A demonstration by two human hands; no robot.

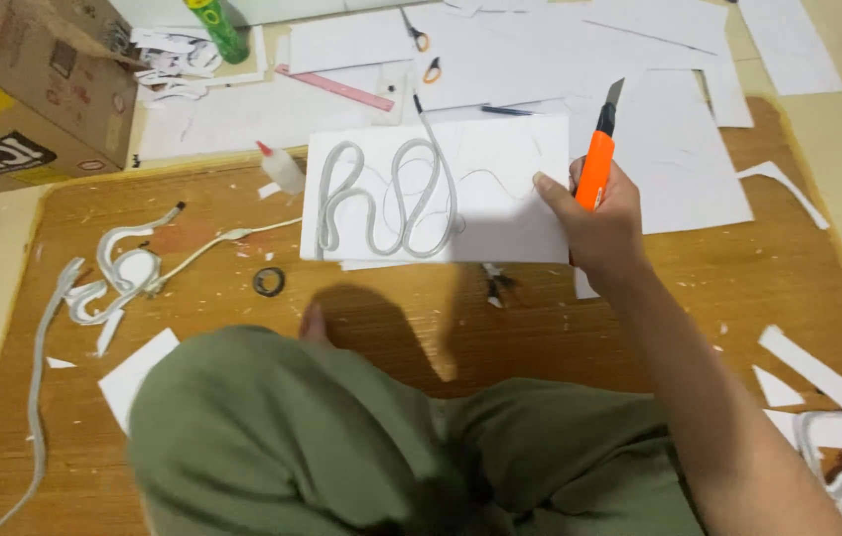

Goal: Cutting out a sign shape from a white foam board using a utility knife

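A: Nearest us are our own knees in green trousers [391, 447], and just beyond them the brown board [639, 308] that serves as our surface.

B: Our right hand [594, 223] is closed around the orange utility knife [596, 159], blade tip pointing away from us, and its thumb presses the right edge of the white card [500, 213]. The left hand we can't find; it is out of view.

A: So the card lies directly left of that hand, flat on the surface, with the grey flexible strip [391, 199] bent into loops across its left half.

B: We judge the card light and fairly stiff, easy to slide, so it is best pinned at an edge. The strip looks soft and springy; we'd take it at a bend, not a loose end.

A: Further left of the hand are a small glue bottle [282, 169], a black ring [268, 282] and spare strip pieces [118, 278].

B: Beyond the hand lie loose white sheets [679, 149], scissors [419, 38], a pink ruler [336, 89], a green can [217, 28] and a cardboard box [34, 89].
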